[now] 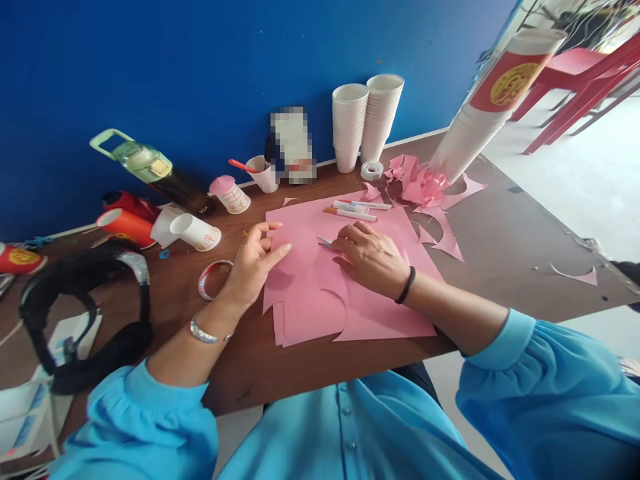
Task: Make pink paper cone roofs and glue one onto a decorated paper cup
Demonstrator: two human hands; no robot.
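Pink paper sheets (310, 307) lie in a loose pile on the brown table, with curved cuts along the near edge. My left hand (257, 257) is closed on the left part of a pink sheet, thumb on top. Closed around small scissors (326, 243) is my right hand (367, 257), over the middle of the paper; the blades point left and look slightly apart. Their handles are hidden under my fingers. Just beyond my right hand, several markers (355, 212) rest on the paper.
Two stacks of white cups (350, 127) and a tape roll (371, 171) stand by the blue wall. Pink scraps (445, 230) lie right. A bottle (150, 167), decorated cups (200, 233), a tape ring (206, 280) and a black headset (135, 333) are left.
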